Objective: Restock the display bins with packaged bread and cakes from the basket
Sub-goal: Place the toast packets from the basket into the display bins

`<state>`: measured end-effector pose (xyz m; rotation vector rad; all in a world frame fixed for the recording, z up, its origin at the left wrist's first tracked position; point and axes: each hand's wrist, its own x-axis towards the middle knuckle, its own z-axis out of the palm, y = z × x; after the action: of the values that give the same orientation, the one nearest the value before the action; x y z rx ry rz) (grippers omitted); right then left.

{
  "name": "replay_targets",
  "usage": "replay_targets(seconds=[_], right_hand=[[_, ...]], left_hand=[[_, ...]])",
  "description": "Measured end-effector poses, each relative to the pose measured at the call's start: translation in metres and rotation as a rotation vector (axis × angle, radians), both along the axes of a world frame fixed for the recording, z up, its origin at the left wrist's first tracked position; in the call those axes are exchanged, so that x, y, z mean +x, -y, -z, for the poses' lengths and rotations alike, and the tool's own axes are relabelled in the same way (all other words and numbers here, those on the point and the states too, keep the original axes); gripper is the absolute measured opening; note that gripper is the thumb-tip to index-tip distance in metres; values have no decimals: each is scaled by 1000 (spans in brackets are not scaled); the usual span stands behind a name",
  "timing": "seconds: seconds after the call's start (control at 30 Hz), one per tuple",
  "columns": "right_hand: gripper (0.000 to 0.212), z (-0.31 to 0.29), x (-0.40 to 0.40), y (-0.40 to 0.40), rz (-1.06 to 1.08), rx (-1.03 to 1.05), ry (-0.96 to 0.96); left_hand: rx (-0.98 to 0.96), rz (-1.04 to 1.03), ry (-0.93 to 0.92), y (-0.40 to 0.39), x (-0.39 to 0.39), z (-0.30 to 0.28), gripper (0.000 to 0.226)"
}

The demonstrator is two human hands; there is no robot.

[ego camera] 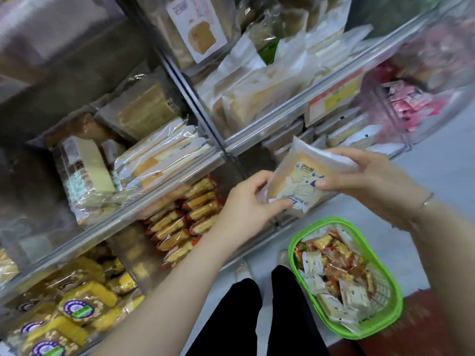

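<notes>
I hold a frosted packet of sliced bread (298,182) with blue print in both hands, in front of the clear display bins. My left hand (246,204) pinches its lower left corner. My right hand (370,176) grips its upper right side, thumb on the front. Below on the floor stands the green basket (385,314), filled with several small wrapped breads and cakes. Behind the packet, a bin of similar white packets (341,132) sits at the same height.
Tiered clear bins fill the left and top: sandwich cake packets (159,160), red-wrapped cakes (185,217), yellow round-labelled cakes (77,312), toast bags (257,98). Pink packets (408,104) lie far right. My legs (257,317) stand beside the basket on a grey floor.
</notes>
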<state>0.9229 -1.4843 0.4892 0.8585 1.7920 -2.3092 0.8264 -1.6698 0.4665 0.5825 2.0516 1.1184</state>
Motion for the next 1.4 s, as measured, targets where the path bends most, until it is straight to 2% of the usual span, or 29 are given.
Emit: replay_targets(seconds=[0.07,0.13,0.2,0.27,0.3,0.4,0.47,0.53,0.6,0.63,0.7,0.8,0.9,0.93,1.0,1.07,1.1,1.13,1.2,1.23,1.3,1.37,1.4], right_hand=[[26,1,-4,-26,-170,430,57],[22,14,-18,-46,-387,879,158],[13,32,-33,-52,-584,1090,238],[10,49,-43,-51,-762,1188,294],[11,59,-45,-50,-858,1283,305],[19,84,-44,-48,-1092,1687,188],[22,98,-41,-52,-1101,1863,68],[21,105,-39,-52,-1117,1932,49],[13,106,-40,-47,-1066,1972,45],[13,106,-43,-45,-1016,2001,51],[19,107,-48,-38,-978,1930,129],[37,111,-54,-26,-940,1702,323],[52,103,-47,-18,-801,1552,415],[52,99,-42,-16,-693,1482,393],[39,92,-20,-12,-332,1308,212],[24,90,16,-9,147,1169,48],[20,95,41,-8,383,1123,46],[19,106,67,-6,582,1069,103],[20,140,126,-3,826,889,366],[20,163,157,-1,848,777,533],[20,211,215,9,751,592,823],[22,263,263,29,577,450,1015],[23,291,283,41,499,389,1078]], left_hand=[[-50,42,-123,-23,3,15,33],[-146,49,-180,-42,7,36,35],[-309,20,-138,-59,10,56,40],[-464,-34,18,-74,11,75,50],[-481,-107,125,-81,11,80,49],[-394,-444,477,-93,9,93,16],[-304,-628,775,-97,5,98,17],[-178,-744,1017,-101,3,105,14],[-79,-797,1125,-105,4,110,32],[-50,-824,1115,-109,5,113,37],[26,-894,1109,-116,7,117,39],[153,-985,1136,-124,9,117,40],[142,-976,1094,-125,11,109,37],[119,-971,1049,-124,13,104,37],[80,-983,850,-118,26,92,34],[99,-933,435,-103,54,83,19],[159,-820,189,-93,73,76,12],[255,-660,35,-84,93,74,10],[347,-277,15,-71,133,92,10],[307,-82,21,-69,151,113,11],[106,336,-59,-67,179,168,16],[-157,705,-125,-61,201,242,26],[-266,826,-136,-56,207,281,31]])
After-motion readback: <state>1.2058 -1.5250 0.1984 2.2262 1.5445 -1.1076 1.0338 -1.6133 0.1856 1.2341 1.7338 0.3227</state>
